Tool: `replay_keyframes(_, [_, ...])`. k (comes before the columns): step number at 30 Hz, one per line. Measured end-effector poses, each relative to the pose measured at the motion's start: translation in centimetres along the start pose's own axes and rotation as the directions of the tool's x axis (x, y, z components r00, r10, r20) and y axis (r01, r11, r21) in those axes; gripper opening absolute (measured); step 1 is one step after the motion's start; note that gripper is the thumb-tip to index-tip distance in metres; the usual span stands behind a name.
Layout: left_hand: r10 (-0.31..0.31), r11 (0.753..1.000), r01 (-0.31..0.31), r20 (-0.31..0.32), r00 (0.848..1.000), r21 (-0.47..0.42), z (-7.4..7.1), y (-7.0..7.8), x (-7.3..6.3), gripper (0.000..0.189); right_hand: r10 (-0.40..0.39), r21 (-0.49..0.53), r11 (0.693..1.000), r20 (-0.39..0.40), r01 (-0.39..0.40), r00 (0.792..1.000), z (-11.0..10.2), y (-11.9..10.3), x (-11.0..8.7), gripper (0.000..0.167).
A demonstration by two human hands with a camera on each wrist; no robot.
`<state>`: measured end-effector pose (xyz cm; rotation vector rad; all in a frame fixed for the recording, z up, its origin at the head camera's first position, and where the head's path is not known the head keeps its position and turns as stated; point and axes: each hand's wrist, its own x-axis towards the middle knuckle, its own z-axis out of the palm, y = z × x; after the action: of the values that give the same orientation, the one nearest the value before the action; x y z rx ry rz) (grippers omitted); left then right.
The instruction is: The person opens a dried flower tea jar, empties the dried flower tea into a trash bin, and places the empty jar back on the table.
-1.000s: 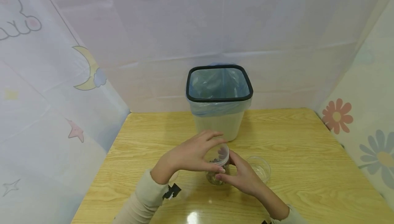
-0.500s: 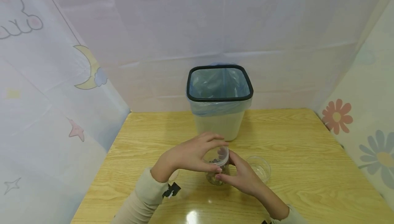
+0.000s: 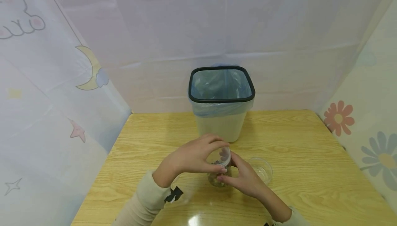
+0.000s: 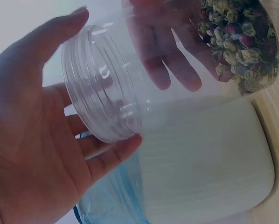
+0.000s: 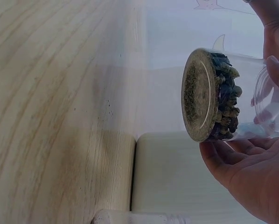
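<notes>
Both hands hold a clear jar (image 3: 218, 178) in front of the bin, above the table. Dried flower buds (image 4: 240, 44), pale yellow with some dark red, fill its lower part. My left hand (image 3: 193, 155) grips the ridged top rim, thumb on the near side and fingers on the far side. Lower down, my right hand (image 3: 246, 177) clasps the jar's body between thumb and fingers. In the right wrist view the round base (image 5: 198, 95) shows from below, off the tabletop. Whether a separate lid sits on the rim I cannot tell.
A white bin (image 3: 220, 126) with a black rim and blue liner stands behind the hands. Right of the right hand is a clear round container (image 3: 263, 172). Something round and clear is partly hidden beside the left sleeve (image 3: 152, 191). Printed cloths surround the wooden table (image 3: 297, 143).
Hands and jar stay in nearly the same place, with both grips kept. Only slight shifts of the left hand and sleeve show.
</notes>
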<state>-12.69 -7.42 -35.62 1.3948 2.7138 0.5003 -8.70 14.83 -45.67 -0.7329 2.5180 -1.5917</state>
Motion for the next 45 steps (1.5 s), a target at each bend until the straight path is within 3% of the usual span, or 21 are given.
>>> replay_keyframes(5, [-0.048,0.996,0.049,-0.028,0.998,0.068,0.1,0.6,-0.1,0.074,0.029,0.018,0.999,0.001,-0.029,1.000,0.0,0.0,0.0,0.077])
replay_keyframes(11, [-0.044,0.996,0.047,-0.041,0.998,0.076,0.1,0.6,-0.1,0.078,0.023,0.023,0.999,-0.001,-0.023,1.000,0.0,0.0,0.0,0.075])
replay_keyframes(16, [0.018,0.999,-0.017,-0.035,0.999,0.036,0.0,0.2,-0.1,0.084,0.011,-0.005,1.000,-0.017,-0.011,1.000,0.0,0.2,-0.1,0.072])
replay_keyframes(23, [0.146,0.988,-0.147,-0.036,0.989,-0.039,-0.2,-0.4,0.1,0.073,-0.003,-0.040,0.999,-0.015,0.002,1.000,-0.1,0.3,-0.2,0.074])
replay_keyframes(29, [0.190,0.979,-0.191,-0.021,0.982,-0.074,-0.2,-0.8,0.5,0.066,-0.012,-0.019,1.000,0.002,0.012,1.000,-0.2,0.3,-0.2,0.064])
replay_keyframes(37, [0.137,0.988,-0.133,0.039,0.990,-0.081,0.0,-0.7,0.7,0.064,-0.010,0.001,1.000,-0.002,0.010,1.000,-0.1,0.3,-0.1,0.061])
replay_keyframes(45, [0.058,0.998,-0.058,0.011,0.998,-0.008,0.0,-0.1,0.7,0.066,0.007,0.021,1.000,-0.004,-0.007,1.000,-0.1,0.2,-0.1,0.066])
